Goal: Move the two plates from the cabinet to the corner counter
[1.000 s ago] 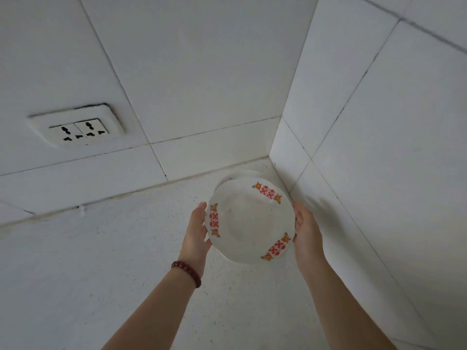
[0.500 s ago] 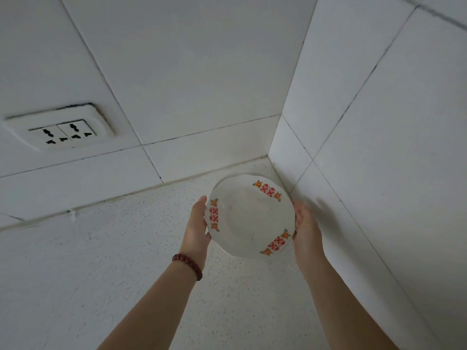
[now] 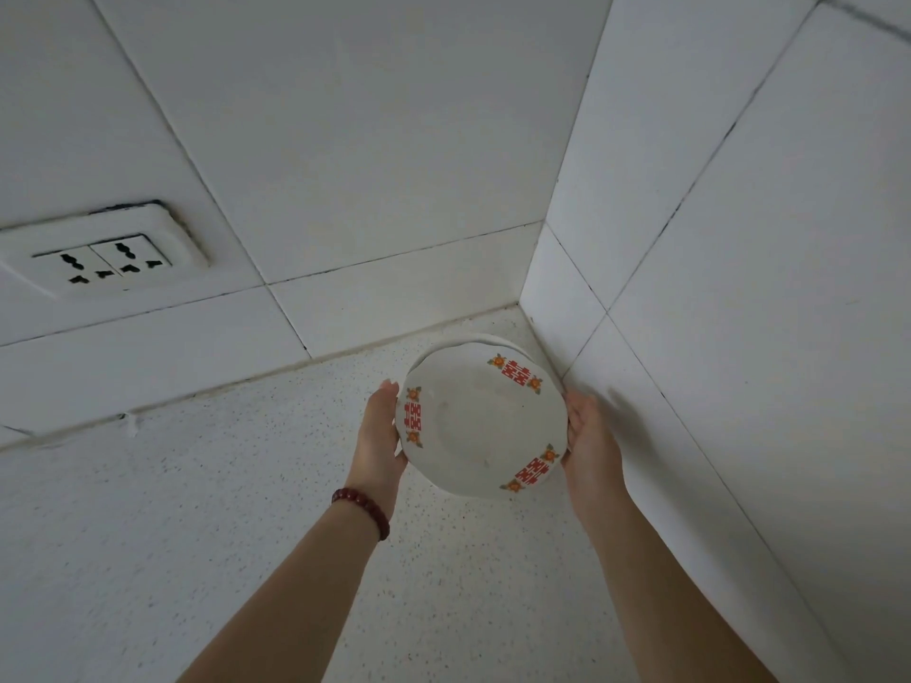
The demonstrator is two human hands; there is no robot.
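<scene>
A white plate [image 3: 480, 421] with red and orange rim motifs is held between my two hands above the speckled corner counter [image 3: 222, 510]. My left hand [image 3: 379, 436] grips its left edge; a dark red bead bracelet is on that wrist. My right hand [image 3: 589, 436] grips the right edge, close to the right wall. The white rim of a second plate [image 3: 473, 339] shows just beyond the top one, tucked into the corner; whether it rests on the counter or is held under the first I cannot tell.
White tiled walls [image 3: 394, 140] meet at the corner right behind the plates. A white double power socket [image 3: 106, 261] sits on the left wall above the counter. Speckled counter surface stretches to the left and toward me.
The plates have shifted slightly forward toward the corner with both hands, and the rim of the second plate shows again beyond the top one.
</scene>
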